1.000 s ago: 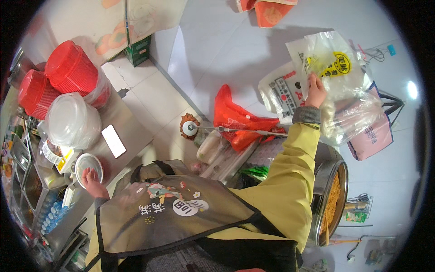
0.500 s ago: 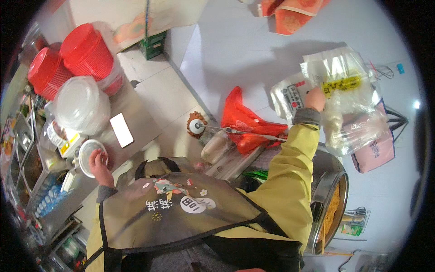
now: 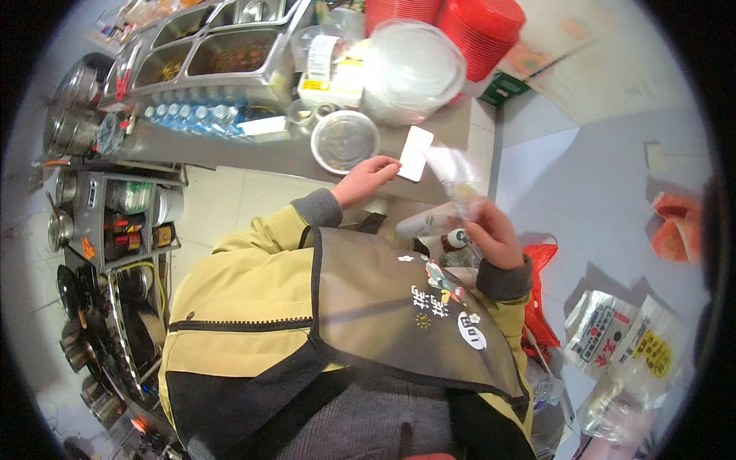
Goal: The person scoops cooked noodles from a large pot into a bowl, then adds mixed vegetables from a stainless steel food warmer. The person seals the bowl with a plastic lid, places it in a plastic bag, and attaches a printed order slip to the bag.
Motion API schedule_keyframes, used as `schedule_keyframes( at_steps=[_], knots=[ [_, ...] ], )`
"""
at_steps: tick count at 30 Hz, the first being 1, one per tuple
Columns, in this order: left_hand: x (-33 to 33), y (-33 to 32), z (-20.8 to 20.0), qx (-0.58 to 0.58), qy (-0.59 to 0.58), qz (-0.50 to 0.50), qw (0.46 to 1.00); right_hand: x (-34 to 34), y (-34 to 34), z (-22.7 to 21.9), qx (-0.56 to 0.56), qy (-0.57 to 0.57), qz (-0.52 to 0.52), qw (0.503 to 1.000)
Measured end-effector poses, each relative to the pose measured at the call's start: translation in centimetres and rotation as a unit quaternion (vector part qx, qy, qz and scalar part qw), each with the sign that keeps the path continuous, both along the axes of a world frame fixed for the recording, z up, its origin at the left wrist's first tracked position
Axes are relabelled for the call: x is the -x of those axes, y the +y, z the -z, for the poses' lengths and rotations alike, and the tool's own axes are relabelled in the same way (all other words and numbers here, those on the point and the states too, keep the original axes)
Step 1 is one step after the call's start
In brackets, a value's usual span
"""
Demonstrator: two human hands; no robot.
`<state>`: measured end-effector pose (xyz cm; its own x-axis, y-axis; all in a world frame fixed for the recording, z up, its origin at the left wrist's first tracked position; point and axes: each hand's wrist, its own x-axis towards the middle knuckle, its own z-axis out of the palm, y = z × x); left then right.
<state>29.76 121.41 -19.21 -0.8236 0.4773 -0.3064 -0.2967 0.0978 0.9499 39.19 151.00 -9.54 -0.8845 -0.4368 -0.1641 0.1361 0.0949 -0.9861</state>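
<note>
My right hand [image 3: 494, 234] is closed on a plastic bag [image 3: 452, 176], thin and whitish, blurred by motion. The bag hangs above the counter's edge, close to a bright white phone-like slab [image 3: 415, 153]. My left hand [image 3: 370, 180] reaches in from the left with its fingers stretched out, and nothing shows in them. Its fingertips are close to the slab's lower left side. Just beyond this hand stands a round bowl [image 3: 345, 142] with a white rim and a clear lid.
Behind the bowl are a stack of clear lids [image 3: 414, 73], red tubs [image 3: 479, 34] and steel food trays [image 3: 238, 54]. Small water bottles [image 3: 195, 119] line the counter [image 3: 253, 153]. More plastic bags [image 3: 644, 345] hang on the wall at right, beyond a red bag [image 3: 541, 295].
My view has swung left toward the counter. My right hand has come away from the hanging bags with a plastic bag in it. My left hand has left the round bowl.
</note>
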Motion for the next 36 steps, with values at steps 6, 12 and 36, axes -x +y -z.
schedule_keyframes(
  at_steps=[6, 12, 36],
  knots=[
    [0.8, -6.1, -0.6, -0.173, -0.155, -0.014, 0.973, 1.8, -1.9, -4.1, 0.313, 0.08, 0.094, 0.942],
    [0.9, -11.7, -2.9, -0.371, -0.21, 0.034, 0.904, 3.2, -8.5, -1.0, 0.358, 0.007, 0.22, 0.907],
    [3.8, -21.0, -2.7, -0.179, -0.088, -0.072, 0.977, 3.7, -15.1, 6.4, -0.164, 0.048, 0.405, 0.898]
  ],
)
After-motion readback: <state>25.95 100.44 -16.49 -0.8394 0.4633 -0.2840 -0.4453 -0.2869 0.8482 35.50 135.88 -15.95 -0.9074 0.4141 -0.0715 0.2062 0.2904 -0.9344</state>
